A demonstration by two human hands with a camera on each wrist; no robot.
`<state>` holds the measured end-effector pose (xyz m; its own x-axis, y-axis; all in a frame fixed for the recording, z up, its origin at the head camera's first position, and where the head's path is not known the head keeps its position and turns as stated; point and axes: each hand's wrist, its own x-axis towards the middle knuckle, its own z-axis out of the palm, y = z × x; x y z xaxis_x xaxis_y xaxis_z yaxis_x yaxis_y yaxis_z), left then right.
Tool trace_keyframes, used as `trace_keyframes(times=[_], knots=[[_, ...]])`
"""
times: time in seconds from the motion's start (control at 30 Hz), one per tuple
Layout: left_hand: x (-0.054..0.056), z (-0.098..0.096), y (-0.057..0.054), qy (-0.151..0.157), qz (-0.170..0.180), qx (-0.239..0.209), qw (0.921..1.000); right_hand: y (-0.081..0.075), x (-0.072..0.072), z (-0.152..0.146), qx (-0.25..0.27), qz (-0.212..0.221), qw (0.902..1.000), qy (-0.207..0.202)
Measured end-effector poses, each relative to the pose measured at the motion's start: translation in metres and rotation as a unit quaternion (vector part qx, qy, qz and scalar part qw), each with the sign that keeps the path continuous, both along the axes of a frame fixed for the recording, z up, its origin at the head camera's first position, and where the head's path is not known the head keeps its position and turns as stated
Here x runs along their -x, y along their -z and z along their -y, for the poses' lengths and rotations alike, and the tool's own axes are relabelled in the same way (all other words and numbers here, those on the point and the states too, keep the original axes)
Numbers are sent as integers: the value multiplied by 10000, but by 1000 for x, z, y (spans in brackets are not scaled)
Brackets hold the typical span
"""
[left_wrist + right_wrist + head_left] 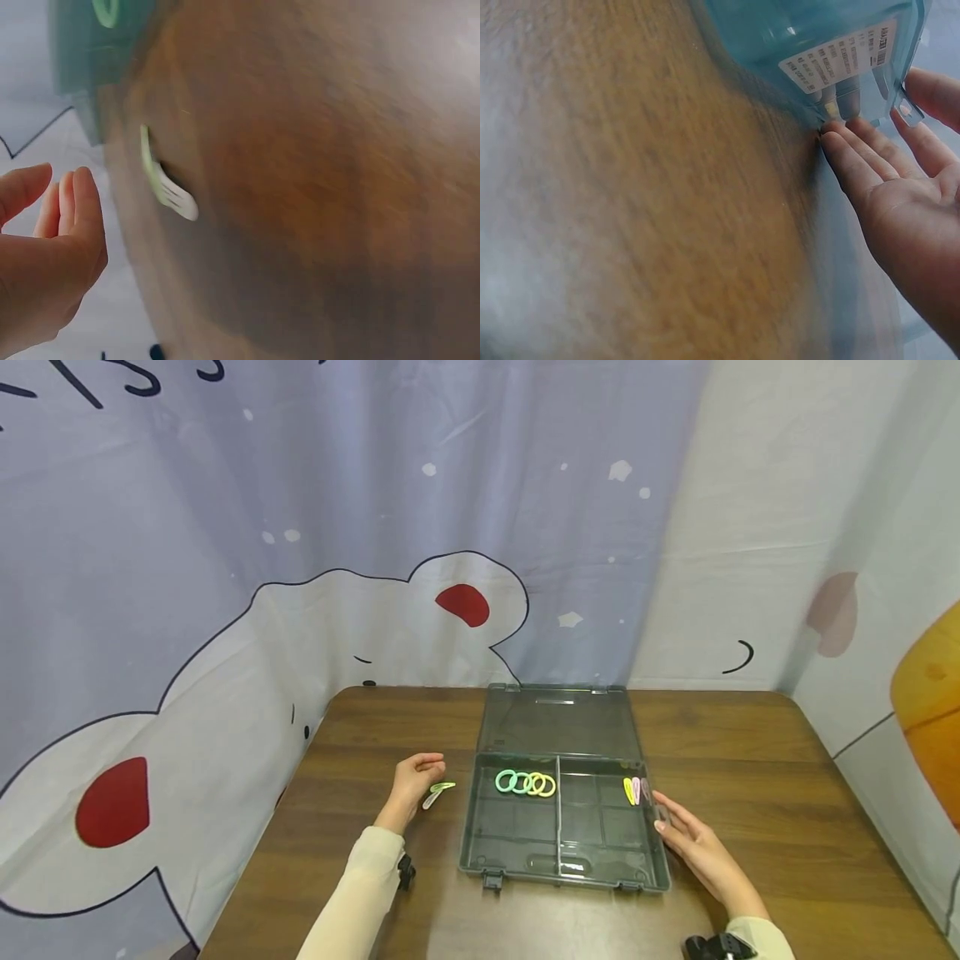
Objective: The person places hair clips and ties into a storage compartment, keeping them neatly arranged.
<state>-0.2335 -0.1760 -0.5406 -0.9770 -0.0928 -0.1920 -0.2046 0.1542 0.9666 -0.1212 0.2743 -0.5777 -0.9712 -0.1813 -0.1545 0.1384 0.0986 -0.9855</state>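
Observation:
My left hand (411, 783) hovers close over the table, loosely curved and holding nothing. Right beside it lie a green hair clip (444, 786) and a white hair clip (431, 799), overlapping at one end. With straight fingers, my right hand (703, 853) touches the right side of a transparent grey plastic box (517, 875), whose lid (558, 718) is laid back. Several pastel rings (506, 781), green to yellow, sit in a row in the left compartment. At the right compartment's outer edge are a yellow hair clip (628, 791), a pink hair clip (636, 790) and a darker one.
A divider (558, 818) splits the box into two compartments. The box stands on a brown wooden table (787, 777). Behind the table hangs a printed curtain (337, 485). A white printed label (840, 60) is stuck to the box, seen in the right wrist view.

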Motion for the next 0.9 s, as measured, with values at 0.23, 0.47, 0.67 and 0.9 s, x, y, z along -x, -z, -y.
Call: trace_keyframes(times=[0.23,0.47,0.67,0.9], knots=[[-4,16,14,135,-40,482,9987,1,0,-1,-98,16,9999,-81],[-5,23,23,219,-98,929,9954,2,1,-1,-6,3,9999,-115],[-6,21,30,353,-285,1143,9924,1,0,0,-72,-15,9999,-109],[-3,16,33,431,-444,1582,9855,3,2,-1,-31,-34,10000,-47]])
